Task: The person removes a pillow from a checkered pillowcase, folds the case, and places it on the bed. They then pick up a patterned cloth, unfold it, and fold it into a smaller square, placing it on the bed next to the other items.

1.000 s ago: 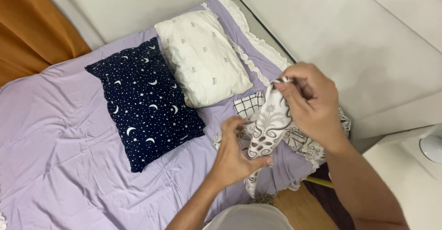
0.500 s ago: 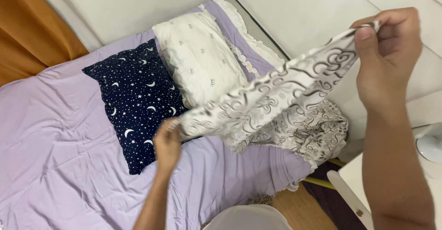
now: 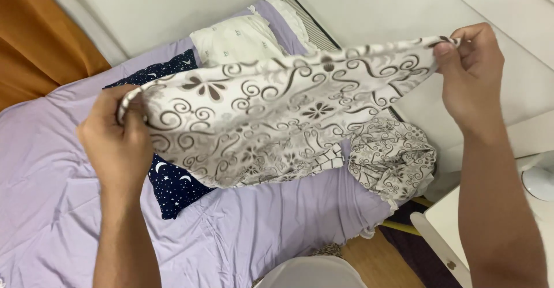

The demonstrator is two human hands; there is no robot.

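swirl-printed soft cloth (image 3: 277,121) stretched between left hand (image 3: 115,144) and right hand (image 3: 470,72).

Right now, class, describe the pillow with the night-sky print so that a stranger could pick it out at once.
Start at the bed with the lilac sheet. Beside the white pillow near the wall lies the dark pillow, partly hidden behind the swirl-patterned cloth held up by both hands. It alone is navy, dotted with white moons and stars.
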